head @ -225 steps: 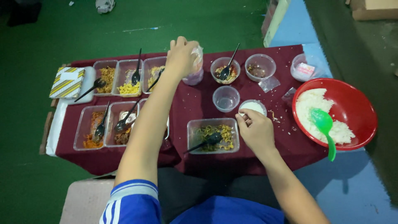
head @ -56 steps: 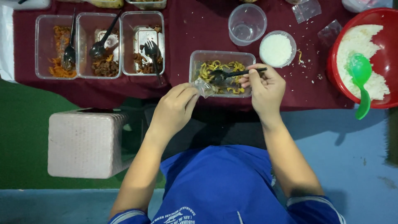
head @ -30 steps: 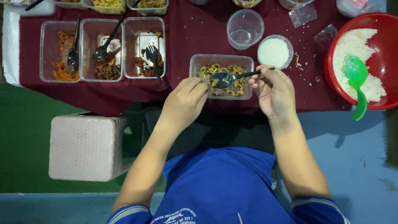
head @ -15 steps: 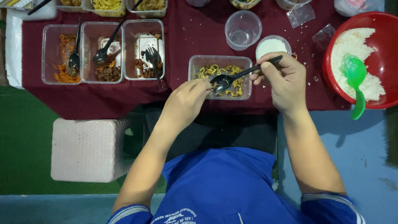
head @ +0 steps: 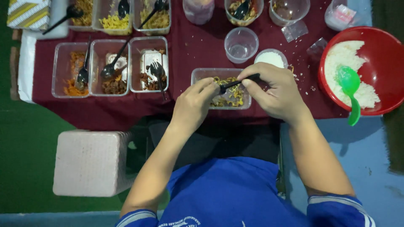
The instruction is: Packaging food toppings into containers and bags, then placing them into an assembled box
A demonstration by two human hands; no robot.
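At the table's near edge, the right hand (head: 275,94) pinches a black spoon (head: 235,83) over the noodle tub (head: 201,75), while the left hand (head: 194,105), fingers together, steadies something hidden beneath the spoon bowl.

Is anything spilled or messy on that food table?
Yes. White rice grains lie scattered on the dark red tablecloth between the small cup of rice and the red bowl, off any container. Two small clear bags lie loose there too.
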